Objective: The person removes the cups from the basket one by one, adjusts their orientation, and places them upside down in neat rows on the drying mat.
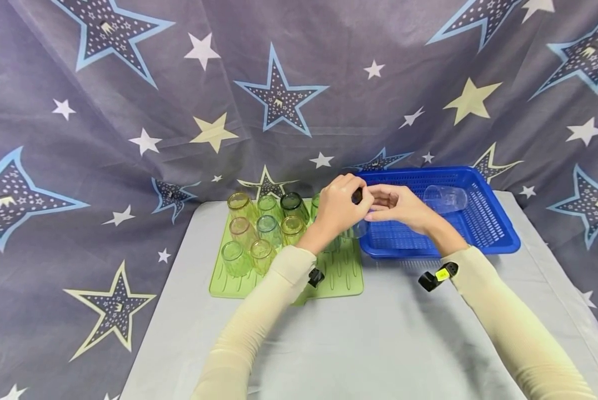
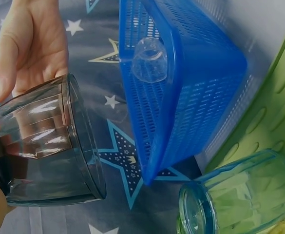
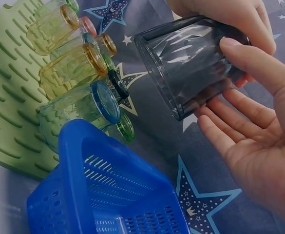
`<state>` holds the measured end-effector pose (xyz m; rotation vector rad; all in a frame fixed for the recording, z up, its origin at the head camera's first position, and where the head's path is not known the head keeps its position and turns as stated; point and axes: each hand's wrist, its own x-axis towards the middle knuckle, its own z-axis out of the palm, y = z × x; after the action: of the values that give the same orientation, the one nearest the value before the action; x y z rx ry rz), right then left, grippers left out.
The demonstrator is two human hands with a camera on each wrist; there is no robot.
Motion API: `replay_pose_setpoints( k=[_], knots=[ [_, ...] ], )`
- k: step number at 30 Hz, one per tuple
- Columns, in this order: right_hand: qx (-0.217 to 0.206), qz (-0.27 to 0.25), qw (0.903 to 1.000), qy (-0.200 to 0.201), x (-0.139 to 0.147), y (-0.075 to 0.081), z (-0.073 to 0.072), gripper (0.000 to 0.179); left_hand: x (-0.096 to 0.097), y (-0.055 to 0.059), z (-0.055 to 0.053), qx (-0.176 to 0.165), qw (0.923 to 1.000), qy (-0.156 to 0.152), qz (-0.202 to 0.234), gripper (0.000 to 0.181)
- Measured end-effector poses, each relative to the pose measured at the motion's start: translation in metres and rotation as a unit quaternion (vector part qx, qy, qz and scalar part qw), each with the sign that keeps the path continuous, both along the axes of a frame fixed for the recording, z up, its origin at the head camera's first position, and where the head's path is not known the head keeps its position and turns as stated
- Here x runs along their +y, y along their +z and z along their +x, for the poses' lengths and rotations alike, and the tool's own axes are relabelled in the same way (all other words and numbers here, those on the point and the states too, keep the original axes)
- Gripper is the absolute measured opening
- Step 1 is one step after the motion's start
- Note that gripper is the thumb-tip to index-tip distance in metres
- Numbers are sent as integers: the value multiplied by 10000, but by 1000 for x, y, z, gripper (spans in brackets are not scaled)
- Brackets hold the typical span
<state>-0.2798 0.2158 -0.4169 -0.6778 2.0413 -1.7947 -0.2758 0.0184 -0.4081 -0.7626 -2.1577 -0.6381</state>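
Between both hands a smoky grey drinking glass (image 3: 191, 63) is held tilted, above the gap between the mat and the basket. My left hand (image 1: 340, 204) grips it around its base; much of that grip is hidden in the left wrist view. My right hand (image 1: 401, 208) holds the same glass near the base, thumb (image 3: 237, 48) on one side and fingers along the underside. Left of the hands, several coloured glasses stand upside down in rows on a green drying mat (image 1: 336, 280), among them a blue glass (image 2: 244, 195).
Just right of the mat sits a blue perforated basket (image 1: 501, 236), with a clear glass (image 1: 445, 199) lying on its side in it. Both stand on a pale-covered table (image 1: 369, 344). A star-patterned curtain (image 1: 299, 150) hangs directly behind.
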Motion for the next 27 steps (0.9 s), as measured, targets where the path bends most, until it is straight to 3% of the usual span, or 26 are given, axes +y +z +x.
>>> replay_pose_setpoints(
  k=[14,27],
  knots=[
    [8,12,10000,-1,-4,-4,1,63,-3,-5,1,-242,9995,103,-173,19],
    [39,1,10000,70,-5,-3,-2,58,-6,-8,0,-359,9992,-19,-178,14]
  ],
)
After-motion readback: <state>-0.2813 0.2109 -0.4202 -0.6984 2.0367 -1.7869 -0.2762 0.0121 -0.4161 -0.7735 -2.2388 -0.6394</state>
